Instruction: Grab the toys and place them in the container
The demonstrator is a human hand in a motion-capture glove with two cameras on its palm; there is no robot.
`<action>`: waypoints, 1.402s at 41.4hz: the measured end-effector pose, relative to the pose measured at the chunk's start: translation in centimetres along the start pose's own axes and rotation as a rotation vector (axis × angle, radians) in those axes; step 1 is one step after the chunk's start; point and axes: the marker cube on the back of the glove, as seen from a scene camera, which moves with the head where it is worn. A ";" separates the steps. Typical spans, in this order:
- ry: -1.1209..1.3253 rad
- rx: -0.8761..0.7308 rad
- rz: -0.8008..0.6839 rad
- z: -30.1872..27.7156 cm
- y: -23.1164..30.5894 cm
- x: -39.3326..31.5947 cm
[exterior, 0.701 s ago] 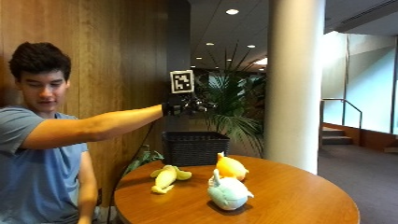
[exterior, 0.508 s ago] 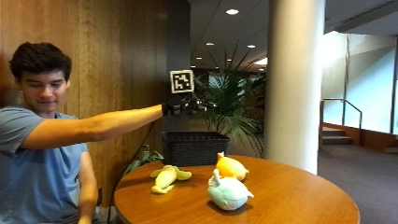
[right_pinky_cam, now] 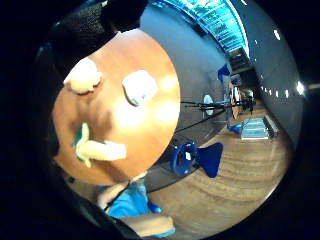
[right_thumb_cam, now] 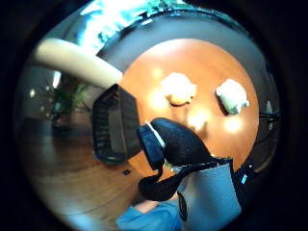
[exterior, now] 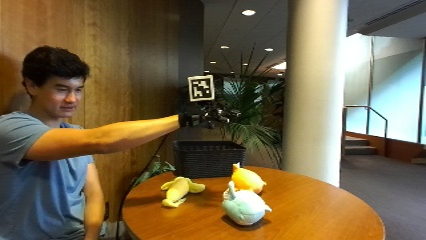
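The black-gloved right hand (exterior: 200,116) hangs at arm's length, high above the round wooden table (exterior: 319,215); whether its fingers are spread or curled cannot be told, and it holds nothing visible. All three toys lie well below it. In the outside view the yellow plush banana (exterior: 177,189) lies at 7 o'clock from the hand, long axis running toward the table's near edge; the orange plush fruit (exterior: 246,178) and pale green plush animal (exterior: 243,206) at 5 o'clock. The black woven basket (exterior: 208,157) stands directly beneath the hand at the table's far edge.

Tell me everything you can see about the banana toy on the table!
The banana toy is a soft, plush-looking yellow banana with its peel flaps spread open at one end and a paler middle sticking out. It lies flat on the round wooden table, near the edge closest to the person and in front of the black basket. Nothing touches it but the table; the two other toys sit apart.
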 end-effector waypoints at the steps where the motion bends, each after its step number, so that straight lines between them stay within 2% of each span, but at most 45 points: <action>1: 0.008 0.004 -0.034 0.4 -0.2 0.6; 8: 0.039 -0.017 -0.130 4.0 -2.1 5.5; 10: 0.028 -0.030 -0.079 5.1 -2.9 6.7; 13: -0.026 -0.050 0.144 6.7 -4.5 7.8; 15: -0.032 -0.059 0.208 7.5 -5.0 8.1; 17: 0.005 -0.072 0.157 9.1 -5.4 8.9; 20: 0.096 -0.101 -0.010 12.2 -5.8 11.1; 21: 0.104 -0.111 -0.012 13.2 -6.1 11.5; 25: 0.057 -0.172 0.246 17.1 -8.0 12.1; 27: 0.066 -0.225 0.308 18.9 -8.5 12.6; 31: 0.072 -0.342 0.329 21.9 -8.6 13.3; 35: 0.155 -0.463 0.242 24.5 -7.8 14.4; 48: 0.056 -0.658 0.363 24.8 -6.1 16.5; 58: -0.022 -0.524 0.297 24.5 -4.6 17.3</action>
